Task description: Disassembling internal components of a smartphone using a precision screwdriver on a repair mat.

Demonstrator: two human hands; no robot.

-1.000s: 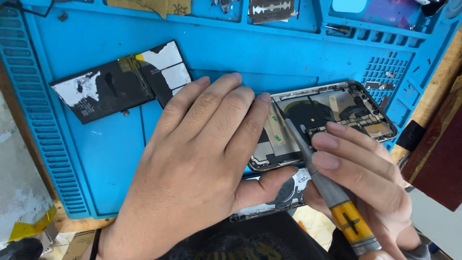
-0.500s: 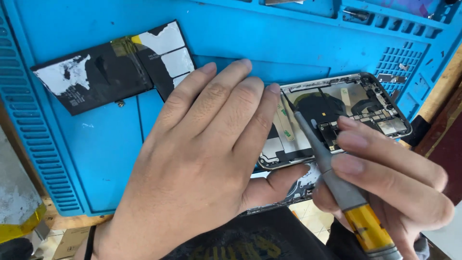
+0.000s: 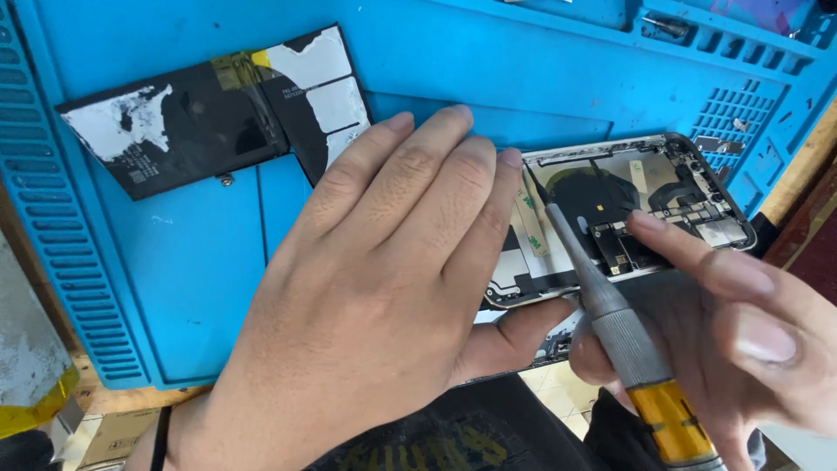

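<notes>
Two bare hands work on an opened phone lying on a blue repair mat.

The left hand (image 3: 384,296) lies flat, fingers together, pressing down on the left half of the opened silver-framed phone body (image 3: 645,209), its thumb tucked under the near edge; its grip is open, holding nothing. The right hand (image 3: 732,340) closes its grip around a screwdriver with a grey knurled metal shaft and orange-yellow handle (image 3: 623,336), whose tip rests inside the phone near the upper left of the exposed black parts. The phone sits at the right, near edge of the blue ribbed silicone mat (image 3: 192,262) that covers the worktop. Far to the left on the mat lies a flat black L-shaped battery with white torn adhesive patches (image 3: 218,109), well apart from the phone.
</notes>
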